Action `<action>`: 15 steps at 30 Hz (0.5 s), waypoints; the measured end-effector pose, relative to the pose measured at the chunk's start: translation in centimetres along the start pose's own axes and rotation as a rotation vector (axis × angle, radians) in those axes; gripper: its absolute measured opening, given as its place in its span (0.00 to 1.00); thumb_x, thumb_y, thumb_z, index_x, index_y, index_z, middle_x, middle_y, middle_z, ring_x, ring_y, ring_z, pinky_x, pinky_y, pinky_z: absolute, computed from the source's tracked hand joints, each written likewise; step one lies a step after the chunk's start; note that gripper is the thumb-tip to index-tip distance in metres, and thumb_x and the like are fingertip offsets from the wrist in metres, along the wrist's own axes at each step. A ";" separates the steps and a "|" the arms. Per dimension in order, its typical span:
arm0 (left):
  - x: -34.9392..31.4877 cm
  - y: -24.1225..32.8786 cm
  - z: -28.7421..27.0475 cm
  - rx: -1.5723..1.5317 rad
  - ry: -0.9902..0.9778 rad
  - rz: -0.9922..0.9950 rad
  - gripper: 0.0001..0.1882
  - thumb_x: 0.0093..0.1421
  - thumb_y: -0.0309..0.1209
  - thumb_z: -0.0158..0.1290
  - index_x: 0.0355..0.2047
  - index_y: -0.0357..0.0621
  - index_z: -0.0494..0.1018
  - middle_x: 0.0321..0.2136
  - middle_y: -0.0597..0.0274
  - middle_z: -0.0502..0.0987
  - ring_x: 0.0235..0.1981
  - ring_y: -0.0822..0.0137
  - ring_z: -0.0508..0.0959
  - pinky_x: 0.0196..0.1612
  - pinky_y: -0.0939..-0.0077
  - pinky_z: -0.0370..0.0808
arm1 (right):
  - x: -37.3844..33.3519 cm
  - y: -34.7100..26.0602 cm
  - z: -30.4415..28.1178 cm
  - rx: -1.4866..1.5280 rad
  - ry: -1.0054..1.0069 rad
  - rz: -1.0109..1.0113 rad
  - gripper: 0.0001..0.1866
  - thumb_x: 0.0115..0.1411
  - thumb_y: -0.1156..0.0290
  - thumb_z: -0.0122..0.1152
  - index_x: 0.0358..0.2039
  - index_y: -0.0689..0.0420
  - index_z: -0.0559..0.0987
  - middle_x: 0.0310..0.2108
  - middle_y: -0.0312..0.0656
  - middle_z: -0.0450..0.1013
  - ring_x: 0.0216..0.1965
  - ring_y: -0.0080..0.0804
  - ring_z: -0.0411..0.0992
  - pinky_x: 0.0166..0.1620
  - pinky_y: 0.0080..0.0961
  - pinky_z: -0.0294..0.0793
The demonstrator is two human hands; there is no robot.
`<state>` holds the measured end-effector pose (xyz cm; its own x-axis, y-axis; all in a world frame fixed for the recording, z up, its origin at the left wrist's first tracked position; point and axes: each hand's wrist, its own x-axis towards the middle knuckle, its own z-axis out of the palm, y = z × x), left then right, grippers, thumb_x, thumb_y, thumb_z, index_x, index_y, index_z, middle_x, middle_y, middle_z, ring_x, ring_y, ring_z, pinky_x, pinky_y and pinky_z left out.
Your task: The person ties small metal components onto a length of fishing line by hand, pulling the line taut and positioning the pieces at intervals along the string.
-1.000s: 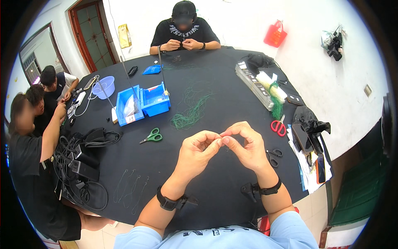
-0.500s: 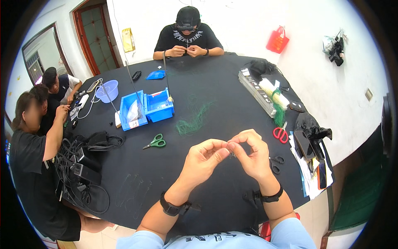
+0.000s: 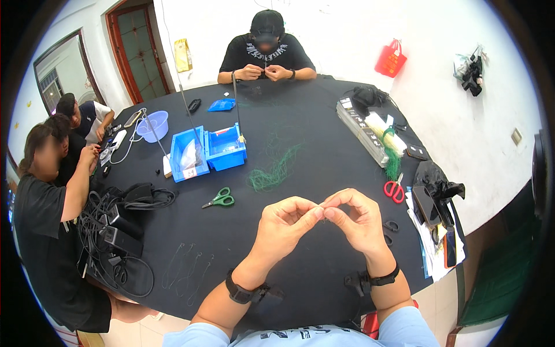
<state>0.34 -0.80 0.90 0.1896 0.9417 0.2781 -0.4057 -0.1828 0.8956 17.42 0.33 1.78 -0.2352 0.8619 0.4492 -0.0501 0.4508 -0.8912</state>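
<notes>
My left hand (image 3: 287,226) and my right hand (image 3: 357,222) meet fingertip to fingertip over the near middle of the black table. Each pinches thumb against forefinger. What lies between the fingers is too fine and hidden to make out. Beyond them spreads a loose tangle of green thread (image 3: 276,172). Green-handled scissors (image 3: 221,198) lie to the left of my left hand, and black scissors (image 3: 391,229) sit partly behind my right hand. Several thin looped strands (image 3: 189,267) rest on the cloth left of my left forearm.
Two blue bins (image 3: 191,165) with upright rods stand left of centre, near a purple bowl (image 3: 153,127). Cables and black boxes (image 3: 122,243) crowd the left edge. At right are red scissors (image 3: 395,191), bundled green thread (image 3: 392,163), papers and phones. Other people work around the table.
Both hands have sunk slightly toward me, still joined at the fingertips. The right hand's fingers have come down a little more. The whole view has shifted a bit.
</notes>
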 end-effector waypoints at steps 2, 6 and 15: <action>-0.1 0.0 -0.2 0.019 0.006 0.013 0.04 0.59 0.26 0.57 0.33 0.38 0.78 0.28 0.63 0.79 0.30 0.78 0.76 0.33 0.86 0.72 | 0.1 0.3 0.0 -0.020 -0.015 -0.027 0.06 0.57 0.74 0.64 0.32 0.60 0.77 0.33 0.39 0.75 0.36 0.23 0.72 0.40 0.21 0.71; 0.0 0.0 0.0 0.027 -0.002 -0.009 0.04 0.59 0.26 0.58 0.33 0.38 0.78 0.28 0.65 0.79 0.30 0.79 0.76 0.33 0.86 0.71 | 0.2 0.6 -0.5 -0.079 -0.059 -0.068 0.05 0.58 0.73 0.62 0.32 0.60 0.75 0.32 0.37 0.70 0.33 0.21 0.68 0.37 0.19 0.68; 0.0 -0.4 -0.1 -0.005 -0.020 -0.015 0.02 0.59 0.24 0.57 0.32 0.38 0.77 0.27 0.65 0.78 0.30 0.78 0.76 0.33 0.85 0.72 | -0.3 0.7 -0.3 -0.147 -0.064 -0.092 0.04 0.60 0.74 0.57 0.32 0.60 0.72 0.31 0.36 0.67 0.30 0.19 0.64 0.33 0.18 0.65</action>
<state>0.39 -0.71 0.54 0.2139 0.9383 0.2719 -0.4072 -0.1674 0.8979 17.71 0.44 0.99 -0.2975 0.8009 0.5197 0.0670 0.5605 -0.8255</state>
